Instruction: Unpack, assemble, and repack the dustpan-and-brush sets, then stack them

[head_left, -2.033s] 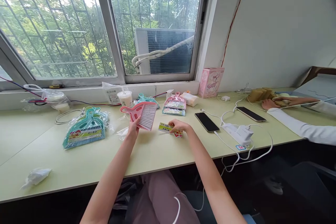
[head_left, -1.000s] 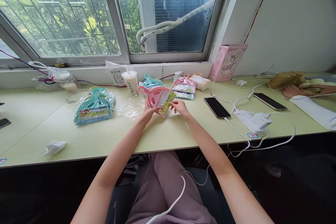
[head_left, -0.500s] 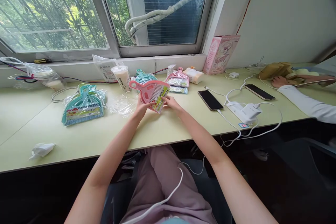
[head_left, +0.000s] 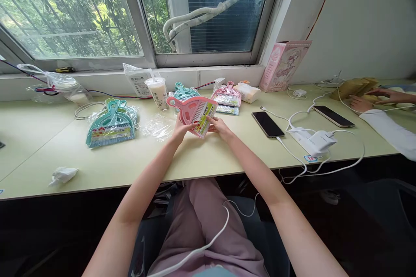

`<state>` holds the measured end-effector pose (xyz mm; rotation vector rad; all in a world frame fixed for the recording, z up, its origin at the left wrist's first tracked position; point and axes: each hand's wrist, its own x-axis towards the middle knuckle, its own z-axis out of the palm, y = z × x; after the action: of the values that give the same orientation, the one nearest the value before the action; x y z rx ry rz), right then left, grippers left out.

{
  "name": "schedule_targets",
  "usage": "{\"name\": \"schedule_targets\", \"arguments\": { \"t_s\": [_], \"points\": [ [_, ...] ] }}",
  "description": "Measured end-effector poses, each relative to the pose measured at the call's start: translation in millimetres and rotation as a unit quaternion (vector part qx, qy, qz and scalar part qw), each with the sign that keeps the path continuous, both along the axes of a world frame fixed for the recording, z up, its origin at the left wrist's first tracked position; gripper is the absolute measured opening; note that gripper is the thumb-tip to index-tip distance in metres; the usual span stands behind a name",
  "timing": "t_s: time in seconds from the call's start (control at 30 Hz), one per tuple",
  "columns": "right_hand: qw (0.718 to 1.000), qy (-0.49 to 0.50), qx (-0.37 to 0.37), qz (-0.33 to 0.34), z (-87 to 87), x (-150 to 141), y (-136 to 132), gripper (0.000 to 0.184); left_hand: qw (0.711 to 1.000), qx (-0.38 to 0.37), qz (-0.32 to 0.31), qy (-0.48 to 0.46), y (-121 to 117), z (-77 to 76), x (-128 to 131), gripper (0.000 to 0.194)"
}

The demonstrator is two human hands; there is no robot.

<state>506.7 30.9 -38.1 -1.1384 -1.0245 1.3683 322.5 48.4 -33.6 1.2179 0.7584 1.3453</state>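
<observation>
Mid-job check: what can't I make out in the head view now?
All in the head view:
Left hand: most fingers hidden behind the pink brush set.
Right hand: some fingertips hidden behind the same set.
Label card: small print too small to read.
Rear teal set: lower part covered by the pink brush set.
Dark object: cut off by the left edge.

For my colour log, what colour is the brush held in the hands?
The brush is pink with white bristles; it shows best in the head view.
</observation>
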Motion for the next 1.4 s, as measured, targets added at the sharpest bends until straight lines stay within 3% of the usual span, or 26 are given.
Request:
{"name": "schedule_targets", "arguments": {
  "t_s": [0.1, 0.3, 0.4, 0.47, 0.57, 0.63, 0.73, 0.87, 1.0, 1.13, 1.3, 1.4],
  "points": [
    [1.000, 0.004, 0.006, -0.022, -0.3, -3.0, -0.3, 0.022, 0.999, 0.045, -0.002, 0.030, -0.1, -2.0, -0.2, 0.087],
    [0.998, 0.014, 0.012, -0.067, 1.2, -4.1, 0.5, 0.019, 0.996, 0.065, 0.008, 0.056, 1.3, 2.5, -2.5, 0.084],
    [0.996, 0.020, 0.018, -0.085, 2.6, 1.5, 1.2, 0.020, 0.996, 0.049, 0.017, 0.070, 10.1, 6.2, -15.1, 0.062],
    [0.995, 0.028, 0.019, -0.097, 3.7, 5.3, 1.3, 0.022, 0.989, 0.037, 0.079, 0.118, 17.2, 5.3, -28.0, 0.045],
    [0.993, 0.035, 0.016, -0.112, 5.2, 8.7, 0.7, 0.022, 0.934, 0.040, 0.256, 0.245, 24.6, -1.4, -47.3, 0.031],
    [0.992, 0.037, 0.017, -0.117, 5.6, 9.3, -0.1, 0.020, 0.885, 0.028, 0.328, 0.329, 26.1, -5.4, -55.8, 0.023],
    [0.993, 0.033, 0.017, -0.115, 5.6, 8.5, -1.6, 0.018, 0.819, -0.036, 0.304, 0.485, 24.9, -4.6, -59.2, 0.015],
    [0.994, 0.036, 0.007, -0.104, 6.3, 7.0, -3.4, 0.017, 0.720, -0.029, 0.219, 0.658, 20.4, 4.5, -52.1, 0.031],
    [0.996, 0.028, -0.019, -0.087, 7.0, 6.9, -3.7, 0.013, 0.649, 0.011, 0.261, 0.715, 17.2, 6.7, -46.4, 0.037],
    [0.996, -0.006, -0.051, -0.071, 5.5, 6.3, -2.5, 0.012, 0.606, 0.017, 0.297, 0.738, 18.6, 2.3, -51.2, 0.056],
    [0.997, -0.036, -0.063, -0.035, 8.9, 3.3, -5.0, 0.009, 0.583, -0.008, 0.227, 0.780, 21.3, 0.9, -57.4, 0.033],
    [0.997, -0.045, -0.060, -0.023, 13.5, 2.7, -7.9, 0.008, 0.577, -0.001, 0.233, 0.783, 19.6, 3.2, -57.8, 0.033]
  ]
}}
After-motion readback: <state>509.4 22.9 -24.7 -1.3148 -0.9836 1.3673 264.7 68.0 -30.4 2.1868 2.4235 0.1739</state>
